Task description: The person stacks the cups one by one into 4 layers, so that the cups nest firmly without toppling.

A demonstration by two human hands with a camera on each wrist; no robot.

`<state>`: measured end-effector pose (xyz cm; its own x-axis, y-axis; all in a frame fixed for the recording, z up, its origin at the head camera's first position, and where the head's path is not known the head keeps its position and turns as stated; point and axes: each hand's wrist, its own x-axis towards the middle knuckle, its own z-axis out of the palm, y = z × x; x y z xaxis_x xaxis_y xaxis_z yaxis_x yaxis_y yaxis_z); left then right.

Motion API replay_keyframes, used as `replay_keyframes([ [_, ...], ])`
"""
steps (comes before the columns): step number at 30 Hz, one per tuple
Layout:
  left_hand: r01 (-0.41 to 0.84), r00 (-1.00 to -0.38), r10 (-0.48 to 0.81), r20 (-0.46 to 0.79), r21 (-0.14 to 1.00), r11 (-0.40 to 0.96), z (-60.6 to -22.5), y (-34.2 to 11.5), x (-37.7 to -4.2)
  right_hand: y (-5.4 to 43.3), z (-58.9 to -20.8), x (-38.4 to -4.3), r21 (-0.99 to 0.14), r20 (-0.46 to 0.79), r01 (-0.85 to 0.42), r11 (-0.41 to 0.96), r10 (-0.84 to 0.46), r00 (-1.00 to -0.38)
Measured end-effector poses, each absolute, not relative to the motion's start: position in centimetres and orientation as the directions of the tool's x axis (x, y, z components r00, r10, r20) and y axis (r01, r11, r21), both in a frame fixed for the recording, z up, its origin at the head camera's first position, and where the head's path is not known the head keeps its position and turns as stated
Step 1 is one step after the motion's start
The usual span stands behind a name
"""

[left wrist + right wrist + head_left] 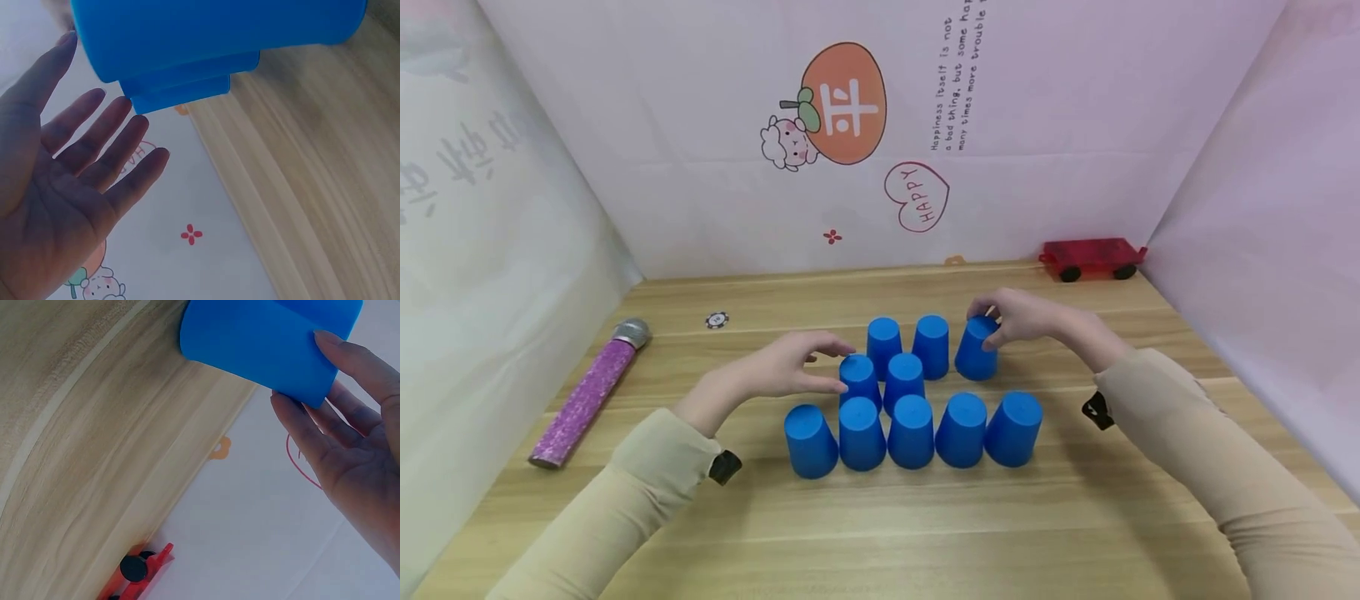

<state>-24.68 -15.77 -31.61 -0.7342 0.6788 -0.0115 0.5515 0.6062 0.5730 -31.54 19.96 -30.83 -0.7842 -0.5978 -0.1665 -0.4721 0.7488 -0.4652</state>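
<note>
Several blue plastic cups stand upside down on the wooden table in three rows. My right hand pinches the upper end of the back row's rightmost cup, thumb on one side and fingers on the other. In the right wrist view that cup lies between thumb and fingertips. My left hand is beside the middle row's left cup, thumb and fingers spread around its top. The left wrist view shows the left fingers extended, with the thumb tip right at the edge of a blue cup.
The front row of several cups stands nearest to me. A microphone with a glittery purple handle lies at the left. Behind are a round chip and a red toy car by the printed backdrop.
</note>
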Motion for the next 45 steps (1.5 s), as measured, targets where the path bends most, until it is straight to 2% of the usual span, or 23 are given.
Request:
replay_keyframes([
  [16,0.534,-0.737,0.675,-0.039,0.578,0.617,-32.4,-14.3,-25.6,19.1,-30.8,-31.8,-0.488,-0.180,-0.474,0.733,-0.615,-0.768],
  [25,0.562,-0.715,0.698,-0.040,0.562,0.607,-32.6,-13.5,-25.9,19.3,-31.1,-31.8,-0.487,-0.179,-0.465,0.740,-0.605,-0.776],
  [33,0.544,-0.730,0.682,-0.047,0.565,0.621,-32.6,-13.5,-25.9,19.3,-31.4,-31.7,-0.502,-0.161,-0.477,0.721,-0.620,-0.768],
  [39,0.532,-0.733,0.678,-0.048,0.581,0.616,-32.7,-13.7,-25.9,19.8,-31.4,-31.6,-0.543,-0.142,-0.462,0.702,-0.619,-0.773],
  [45,0.504,-0.759,0.650,-0.048,0.588,0.632,-32.5,-14.6,-25.9,21.2,-31.1,-31.0,-0.609,-0.063,-0.448,0.654,-0.603,-0.795],
])
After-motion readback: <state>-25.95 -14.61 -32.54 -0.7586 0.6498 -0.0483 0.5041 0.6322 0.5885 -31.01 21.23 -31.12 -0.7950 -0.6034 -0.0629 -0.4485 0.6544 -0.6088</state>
